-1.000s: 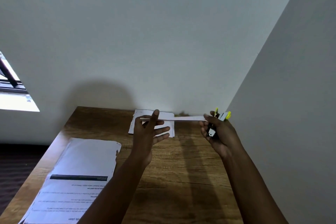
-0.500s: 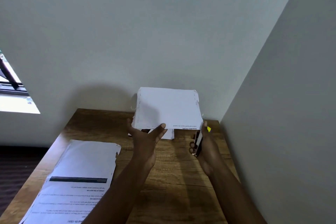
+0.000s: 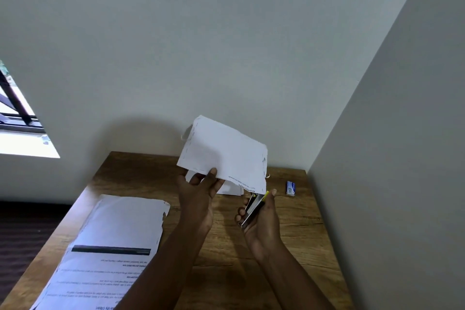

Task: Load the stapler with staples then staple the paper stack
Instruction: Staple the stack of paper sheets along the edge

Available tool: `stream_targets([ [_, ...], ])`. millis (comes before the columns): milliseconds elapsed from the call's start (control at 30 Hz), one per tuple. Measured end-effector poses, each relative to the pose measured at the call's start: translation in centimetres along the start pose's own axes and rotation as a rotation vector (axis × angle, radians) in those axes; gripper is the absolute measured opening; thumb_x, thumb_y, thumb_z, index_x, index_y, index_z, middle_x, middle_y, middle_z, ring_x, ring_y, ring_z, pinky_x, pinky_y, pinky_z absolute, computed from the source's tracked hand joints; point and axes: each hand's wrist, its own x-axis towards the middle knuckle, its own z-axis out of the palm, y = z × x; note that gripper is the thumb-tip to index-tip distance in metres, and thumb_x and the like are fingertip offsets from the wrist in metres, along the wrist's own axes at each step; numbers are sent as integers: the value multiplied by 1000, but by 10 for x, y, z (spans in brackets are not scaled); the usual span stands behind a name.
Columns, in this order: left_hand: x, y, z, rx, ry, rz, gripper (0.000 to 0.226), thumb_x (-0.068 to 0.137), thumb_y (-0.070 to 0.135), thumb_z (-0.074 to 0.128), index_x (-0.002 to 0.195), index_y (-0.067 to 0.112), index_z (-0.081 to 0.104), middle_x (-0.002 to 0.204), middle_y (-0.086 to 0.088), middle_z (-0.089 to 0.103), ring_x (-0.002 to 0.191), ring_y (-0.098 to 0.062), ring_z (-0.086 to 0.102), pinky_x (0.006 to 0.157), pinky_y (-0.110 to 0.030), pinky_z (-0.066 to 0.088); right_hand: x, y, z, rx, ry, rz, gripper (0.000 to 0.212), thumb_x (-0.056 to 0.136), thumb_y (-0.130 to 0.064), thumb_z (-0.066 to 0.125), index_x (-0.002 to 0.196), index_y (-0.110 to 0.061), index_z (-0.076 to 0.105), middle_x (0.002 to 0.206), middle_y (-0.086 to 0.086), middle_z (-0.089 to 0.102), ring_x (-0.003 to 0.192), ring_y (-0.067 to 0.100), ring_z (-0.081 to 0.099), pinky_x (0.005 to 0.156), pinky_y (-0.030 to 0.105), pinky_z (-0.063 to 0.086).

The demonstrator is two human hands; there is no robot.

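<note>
the paper stack (image 3: 222, 156) has swung from edge-on a second ago to tilted with its face toward the camera, raised above the worktop (image 3: 297, 234). the left hand (image 3: 198, 196) has its grip closed on the stack's lower left edge. the right hand (image 3: 261, 219) has its grip closed around the stapler (image 3: 254, 207), whose nose now meets the stack's lower right corner. judgement: loading appears complete; the corner is positioned for stapling. a small staple box (image 3: 290, 188) lies on the worktop to the right.
</note>
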Motion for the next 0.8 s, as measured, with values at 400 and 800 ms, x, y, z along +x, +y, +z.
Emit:
stream_targets([
  [400,-1,-3,4,22,1,-10,35,89,4,62,122,15,59,119,-6,69,104,-24,70,80,-35,61,-19,9,16,-168,-34,15,48,89,-54,51,109,-10,58,66,5,54,48,12,55,45,23,46],
  [800,-16,-13,8,298,-66,39,26,84,16,72,109,16,68,74,-4,70,57,-12,59,46,-24,46,-26,-11,30,-32,-283,-117,28,86,-30,59,101,-6,63,83,11,69,71,18,65,57,25,54],
])
